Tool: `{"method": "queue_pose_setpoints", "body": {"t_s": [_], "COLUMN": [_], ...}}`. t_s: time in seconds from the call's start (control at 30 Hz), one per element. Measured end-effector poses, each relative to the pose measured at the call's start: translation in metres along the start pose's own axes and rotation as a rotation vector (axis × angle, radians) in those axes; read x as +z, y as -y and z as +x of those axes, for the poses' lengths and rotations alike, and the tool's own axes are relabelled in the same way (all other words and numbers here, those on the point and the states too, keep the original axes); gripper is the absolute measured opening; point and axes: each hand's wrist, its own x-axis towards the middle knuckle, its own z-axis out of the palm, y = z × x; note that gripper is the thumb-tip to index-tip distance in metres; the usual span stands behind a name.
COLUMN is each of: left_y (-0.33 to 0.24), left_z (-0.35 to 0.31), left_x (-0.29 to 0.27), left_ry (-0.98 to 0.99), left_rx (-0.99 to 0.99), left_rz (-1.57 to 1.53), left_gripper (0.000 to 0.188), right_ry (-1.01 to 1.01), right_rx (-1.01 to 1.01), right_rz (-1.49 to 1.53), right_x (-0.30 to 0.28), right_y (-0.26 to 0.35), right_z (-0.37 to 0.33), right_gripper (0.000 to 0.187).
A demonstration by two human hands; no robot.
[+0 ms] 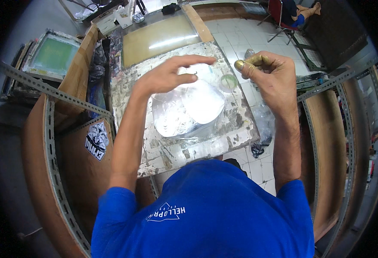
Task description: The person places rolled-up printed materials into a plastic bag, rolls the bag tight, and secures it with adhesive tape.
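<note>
My left hand [167,75] hovers over the table with thumb and fingers apart, and nothing shows between them. Below it lies a clear plastic bag [167,122] holding white, round-edged flat pieces [202,103], partly washed out by glare. My right hand [270,73] is raised past the table's right edge, its fingers curled and pressed together. Gold paint or ink coats its thumb and fingers. Whatever the pinch may hold is hidden. Between the hands, a small round greenish see-through item [229,82] rests on the table.
The paint-stained table [240,124] has a yellowish framed screen [161,38] at its far end. Perforated metal shelf rails [55,88] flank me on both sides. A green screen frame [53,56] leans at left. Farther right, a person sits on a red chair [275,13].
</note>
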Motion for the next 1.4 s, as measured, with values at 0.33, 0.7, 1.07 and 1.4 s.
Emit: {"method": "queue_pose_setpoints", "body": {"t_s": [0.33, 0.7, 1.07, 1.4], "left_y": [0.034, 0.045, 0.058, 0.068], "left_z": [0.046, 0.023, 0.021, 0.013], "left_x": [0.026, 0.031, 0.025, 0.026], "left_ry": [0.475, 0.332, 0.283, 0.179], "left_rx": [0.017, -0.075, -0.131, -0.06], "left_rz": [0.091, -0.07, -0.172, -0.18], "left_gripper": [0.03, 0.02, 0.023, 0.021], "right_ry": [-0.058, -0.143, -0.171, -0.155], "right_rx": [0.122, 0.415, 0.594, 0.715], "right_rz": [0.096, 0.215, 0.387, 0.455], "right_x": [-0.007, -0.001, 0.002, 0.024], "right_y": [-0.039, -0.092, -0.142, -0.178], "right_z": [-0.007, -0.015, -0.03, -0.044], "right_gripper": [0.012, 0.007, 0.014, 0.012]}}
